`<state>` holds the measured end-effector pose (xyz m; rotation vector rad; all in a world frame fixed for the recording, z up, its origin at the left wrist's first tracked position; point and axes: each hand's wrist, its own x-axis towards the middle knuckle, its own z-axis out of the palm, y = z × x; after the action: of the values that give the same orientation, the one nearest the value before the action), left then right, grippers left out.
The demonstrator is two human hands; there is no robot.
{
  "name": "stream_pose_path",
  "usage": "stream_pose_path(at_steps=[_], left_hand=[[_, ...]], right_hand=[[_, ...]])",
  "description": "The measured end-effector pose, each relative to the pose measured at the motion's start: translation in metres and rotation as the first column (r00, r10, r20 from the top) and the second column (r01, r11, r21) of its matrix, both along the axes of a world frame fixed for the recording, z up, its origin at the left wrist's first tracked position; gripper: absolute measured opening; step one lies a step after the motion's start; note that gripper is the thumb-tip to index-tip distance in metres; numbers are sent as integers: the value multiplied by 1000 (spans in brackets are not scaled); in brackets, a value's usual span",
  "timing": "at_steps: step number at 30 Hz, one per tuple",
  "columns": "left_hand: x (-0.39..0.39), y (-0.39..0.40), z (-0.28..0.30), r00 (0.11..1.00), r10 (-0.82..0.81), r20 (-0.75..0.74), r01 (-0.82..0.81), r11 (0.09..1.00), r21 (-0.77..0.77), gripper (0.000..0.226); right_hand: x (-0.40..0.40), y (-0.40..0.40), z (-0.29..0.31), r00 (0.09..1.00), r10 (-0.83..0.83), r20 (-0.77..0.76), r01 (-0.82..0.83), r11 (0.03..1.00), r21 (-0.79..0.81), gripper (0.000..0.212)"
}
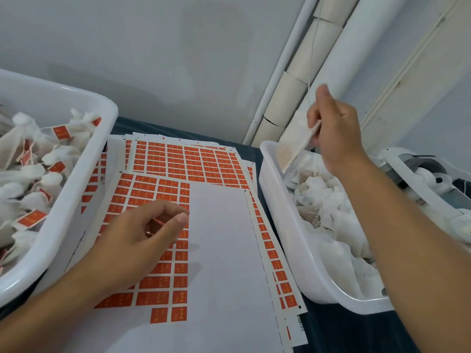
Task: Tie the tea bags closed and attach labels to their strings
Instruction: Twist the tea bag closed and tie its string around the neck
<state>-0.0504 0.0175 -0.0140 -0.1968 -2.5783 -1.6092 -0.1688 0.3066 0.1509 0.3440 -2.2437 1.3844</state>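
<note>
My right hand [334,133] is raised over the right white bin [288,225] and pinches the top of a flat white tea bag [293,143], which hangs tilted above the loose untied bags [328,207]; a thin string [311,62] runs upward from it. Over the label sheets [183,159], my left hand [142,235] hovers and pinches a small red label [159,222] between thumb and fingers. The front sheet [163,284] is partly peeled, leaving bare white backing. The left white bin [84,159] holds several tied bags [33,171] with red labels.
A dark blue cloth [339,324] covers the table under the sheets and bins. White pipes [293,93] run up the grey wall behind. A white and grey device [418,174] sits at the far right behind the right bin.
</note>
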Motion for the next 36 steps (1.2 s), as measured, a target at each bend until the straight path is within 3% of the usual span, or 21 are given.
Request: stream_pose_path(at_steps=[4, 9, 12, 16, 18, 20, 23, 31, 36], left_hand=[[7, -1, 13, 989, -130, 65, 105, 949, 298, 45], [8, 5, 22, 947, -292, 132, 119, 703, 701, 76], [8, 3, 22, 937, -311, 156, 53, 571, 819, 77], [10, -4, 16, 937, -127, 324, -136, 724, 677, 49], [9, -4, 15, 939, -55, 340, -166, 793, 586, 45], [8, -2, 14, 961, 33, 273, -170, 853, 494, 38], [5, 1, 8, 985, 126, 114, -155, 944, 291, 22], [5, 3, 1, 997, 79, 16, -80, 995, 67, 26], [7, 3, 0, 996, 66, 68, -68, 997, 31, 20]], right_hand=[[26, -65, 2, 934, 288, 211, -297, 955, 10, 60], [54, -127, -29, 799, 478, 364, -506, 862, -22, 61], [63, -142, -57, 770, 495, 403, -519, 853, -54, 64], [67, -141, -90, 789, 448, 421, -447, 888, -108, 61], [69, -138, -104, 807, 406, 430, -403, 909, -102, 56], [68, -133, -117, 843, 334, 423, -336, 939, -71, 63], [69, -126, -130, 893, 231, 386, -244, 970, -15, 48], [79, -117, -141, 920, 299, 254, -354, 912, 206, 17], [78, -117, -145, 923, 305, 234, -337, 935, 113, 10]])
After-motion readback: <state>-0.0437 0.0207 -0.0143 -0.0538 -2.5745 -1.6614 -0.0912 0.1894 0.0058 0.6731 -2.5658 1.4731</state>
